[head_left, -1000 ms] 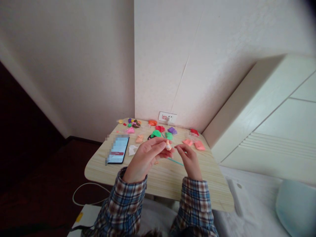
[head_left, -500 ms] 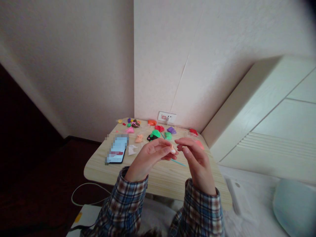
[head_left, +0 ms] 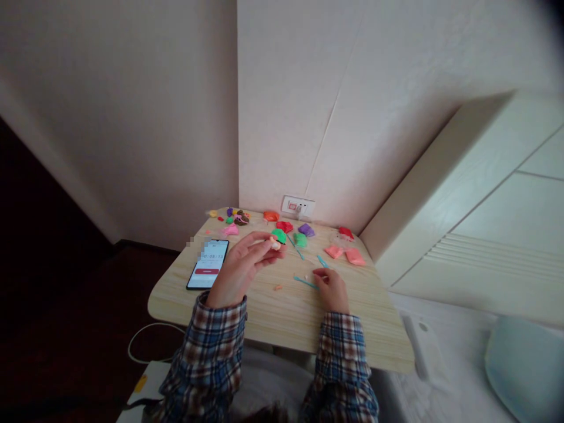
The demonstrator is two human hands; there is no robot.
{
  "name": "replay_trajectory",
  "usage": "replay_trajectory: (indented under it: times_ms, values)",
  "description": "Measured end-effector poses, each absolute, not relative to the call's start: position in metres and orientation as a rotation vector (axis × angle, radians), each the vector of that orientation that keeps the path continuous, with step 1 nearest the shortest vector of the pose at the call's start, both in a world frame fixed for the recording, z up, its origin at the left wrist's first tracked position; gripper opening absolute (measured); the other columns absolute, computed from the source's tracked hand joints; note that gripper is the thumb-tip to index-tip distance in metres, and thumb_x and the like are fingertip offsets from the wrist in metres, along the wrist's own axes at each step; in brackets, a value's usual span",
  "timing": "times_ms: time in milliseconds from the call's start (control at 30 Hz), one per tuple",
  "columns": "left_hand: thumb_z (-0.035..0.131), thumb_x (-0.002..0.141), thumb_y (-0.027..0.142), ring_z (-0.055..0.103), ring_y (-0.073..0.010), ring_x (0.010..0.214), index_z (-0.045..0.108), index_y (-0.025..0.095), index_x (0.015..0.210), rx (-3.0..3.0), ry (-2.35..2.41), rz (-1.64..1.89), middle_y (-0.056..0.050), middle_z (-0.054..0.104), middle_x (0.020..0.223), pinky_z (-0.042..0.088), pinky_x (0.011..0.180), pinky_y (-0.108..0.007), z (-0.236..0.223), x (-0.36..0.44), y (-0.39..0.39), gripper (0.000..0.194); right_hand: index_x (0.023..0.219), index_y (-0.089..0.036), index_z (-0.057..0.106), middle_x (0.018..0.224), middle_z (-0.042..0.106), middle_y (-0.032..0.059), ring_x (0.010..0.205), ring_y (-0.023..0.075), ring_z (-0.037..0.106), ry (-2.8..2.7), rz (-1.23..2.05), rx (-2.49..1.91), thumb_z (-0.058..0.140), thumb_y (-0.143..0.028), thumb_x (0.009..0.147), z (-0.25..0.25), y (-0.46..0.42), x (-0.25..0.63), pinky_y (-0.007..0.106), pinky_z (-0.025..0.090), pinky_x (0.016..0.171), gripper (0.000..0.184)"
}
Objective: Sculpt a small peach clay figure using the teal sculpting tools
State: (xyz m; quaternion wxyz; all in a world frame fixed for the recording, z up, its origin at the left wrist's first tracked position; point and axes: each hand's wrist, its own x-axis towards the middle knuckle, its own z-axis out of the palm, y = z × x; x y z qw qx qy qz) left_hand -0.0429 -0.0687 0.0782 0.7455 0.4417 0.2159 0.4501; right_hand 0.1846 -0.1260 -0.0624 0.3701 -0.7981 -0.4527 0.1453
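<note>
My left hand (head_left: 240, 267) is raised over the small wooden table (head_left: 282, 317), fingers pinched on a small pale clay piece (head_left: 275, 244). Down on the tabletop, my right hand (head_left: 331, 289) rests with its fingers closed at the end of a thin teal stick (head_left: 305, 282). Whether it grips the stick is not clear. Two more teal sticks (head_left: 321, 261) lie just beyond it. A tiny orange clay bit (head_left: 277, 287) lies between my hands.
Coloured clay lumps lie along the far edge: green (head_left: 279, 235), red (head_left: 284, 226), purple (head_left: 306, 230), pink packets (head_left: 346, 254). A phone (head_left: 208, 264) lies at the left. A wall socket (head_left: 298, 207) is behind; a white cabinet (head_left: 484, 223) stands right.
My right hand dropped from beside the left hand down to the table at the teal stick. My left hand moved left and away with the clay piece.
</note>
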Motion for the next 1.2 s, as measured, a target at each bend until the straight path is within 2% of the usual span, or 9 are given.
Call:
replay_trajectory:
  times_ms: [167,533,733,867,1033,1200]
  values:
    - [0.075,0.070,0.028,0.068,-0.0150,0.078,0.067,0.016,0.083,0.961,0.495,1.033,-0.001,0.072,0.078,0.048,0.079,-0.026,0.079,-0.048,-0.065,0.020,0.114,-0.016,0.057,0.114,0.060,0.0072,0.096,0.0186,0.061,-1.274,0.387,-2.053,0.055,-0.033,0.090,-0.067,-0.119,0.181,0.040,0.053,0.082,0.030]
    - [0.074,0.071,0.029,0.068,-0.0146,0.078,0.067,0.016,0.083,1.010,0.499,0.981,-0.003,0.073,0.079,0.048,0.077,-0.025,0.077,-0.047,-0.067,0.019,0.113,-0.016,0.057,0.112,0.061,0.0068,0.094,0.0181,0.062,-1.223,0.432,-1.919,0.055,-0.033,0.090,-0.067,-0.118,0.182,0.039,0.053,0.080,0.029]
    - [0.076,0.069,0.029,0.067,-0.0131,0.076,0.068,0.017,0.082,0.992,0.504,0.982,-0.001,0.072,0.076,0.049,0.076,-0.024,0.077,-0.045,-0.068,0.020,0.096,-0.016,0.064,0.088,0.068,0.0051,0.082,0.0178,0.065,-1.175,0.467,-1.656,0.054,-0.041,0.087,-0.053,-0.117,0.173,0.035,0.052,0.076,0.028]
    - [0.078,0.067,0.031,0.067,-0.0125,0.074,0.068,0.016,0.082,0.987,0.491,0.956,-0.001,0.073,0.075,0.049,0.075,-0.024,0.078,-0.043,-0.071,0.023,0.093,-0.018,0.068,0.081,0.069,0.0054,0.079,0.0184,0.064,-1.182,0.477,-1.540,0.051,-0.044,0.085,-0.034,-0.120,0.167,0.032,0.051,0.074,0.032]
    - [0.078,0.066,0.030,0.066,-0.0122,0.072,0.068,0.017,0.084,0.982,0.470,0.937,-0.001,0.073,0.075,0.049,0.074,-0.024,0.077,-0.042,-0.071,0.024,0.093,-0.019,0.069,0.081,0.068,0.0056,0.078,0.0185,0.061,-1.203,0.426,-1.590,0.048,-0.038,0.084,-0.024,-0.122,0.165,0.032,0.048,0.073,0.029]
    - [0.077,0.067,0.030,0.066,-0.0136,0.072,0.068,0.016,0.082,1.000,0.497,0.963,-0.003,0.073,0.077,0.049,0.074,-0.026,0.077,-0.043,-0.070,0.022,0.082,-0.021,0.071,0.074,0.062,0.0033,0.069,0.0179,0.054,-1.245,0.344,-1.788,0.052,-0.018,0.074,-0.040,-0.120,0.164,0.034,0.044,0.073,0.021]
